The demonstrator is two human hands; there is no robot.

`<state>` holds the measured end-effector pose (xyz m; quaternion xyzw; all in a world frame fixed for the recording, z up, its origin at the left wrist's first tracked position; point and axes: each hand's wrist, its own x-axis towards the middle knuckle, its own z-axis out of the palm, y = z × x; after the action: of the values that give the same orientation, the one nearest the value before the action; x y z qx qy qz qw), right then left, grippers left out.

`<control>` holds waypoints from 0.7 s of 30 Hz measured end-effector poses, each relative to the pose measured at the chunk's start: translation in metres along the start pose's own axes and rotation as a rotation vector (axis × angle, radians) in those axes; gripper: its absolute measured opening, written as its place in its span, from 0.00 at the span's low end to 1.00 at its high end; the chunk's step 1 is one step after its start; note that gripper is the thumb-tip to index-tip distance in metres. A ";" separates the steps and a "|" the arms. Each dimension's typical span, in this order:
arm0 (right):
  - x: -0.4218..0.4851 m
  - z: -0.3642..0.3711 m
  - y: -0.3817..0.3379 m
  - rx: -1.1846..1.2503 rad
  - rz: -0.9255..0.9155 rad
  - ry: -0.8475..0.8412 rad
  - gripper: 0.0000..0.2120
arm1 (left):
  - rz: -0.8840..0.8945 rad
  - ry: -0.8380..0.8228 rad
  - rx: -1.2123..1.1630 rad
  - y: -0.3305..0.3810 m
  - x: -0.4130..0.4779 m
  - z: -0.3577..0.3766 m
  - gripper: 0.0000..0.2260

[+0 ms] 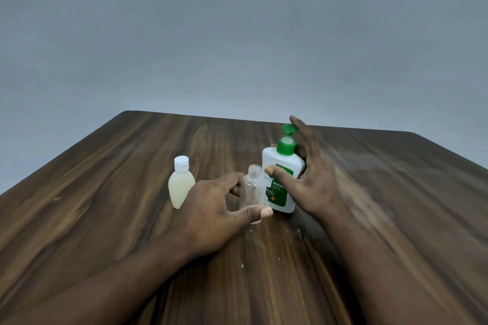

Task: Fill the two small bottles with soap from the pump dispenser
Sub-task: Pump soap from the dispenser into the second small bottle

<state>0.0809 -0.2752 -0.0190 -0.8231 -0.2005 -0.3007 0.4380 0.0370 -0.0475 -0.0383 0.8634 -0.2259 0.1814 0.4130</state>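
**Head view.** Dark wood-grain bench (105, 166) seen from above, with a plain grey wall (237, 34) behind it; three containers stand upright near the middle of the bench.

Farthest left is a small filled bottle (181, 187) holding pale, cloudy liquid and closed with a white cap (181, 161); it stands free, just beside the back of the left hand (211, 208).

To its right is a small clear bottle (250, 185), uncapped, open neck uppermost, with no liquid visible inside; it stands directly in front of the lower left part of the pump dispenser (280, 163); whether the two touch cannot be told.

The grip of the left hand is closed round the small clear bottle; the thumb lies across the front of its base and the forefinger curls against its left side; the other fingers are hidden.

The pump dispenser has a white body, a green label, a green collar and a green pump head (289, 129).

The right hand (317, 187) holds the pump dispenser in its grip; the thumb lies across the label and the palm is at the right side; the forefinger is raised straight up beside the pump head, contact not discernible; the remaining fingers pass behind the body, mostly hidden.

Both bare forearms enter from the lower edge; pale specks lie on the bench near the hands.
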 end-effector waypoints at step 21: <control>0.000 -0.002 0.012 -0.016 -0.088 -0.018 0.49 | -0.065 0.043 -0.540 0.028 0.044 0.013 0.24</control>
<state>0.0877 -0.2829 -0.0251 -0.8197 -0.2378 -0.3140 0.4159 0.0602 -0.0839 -0.0069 0.7248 -0.2295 0.1193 0.6386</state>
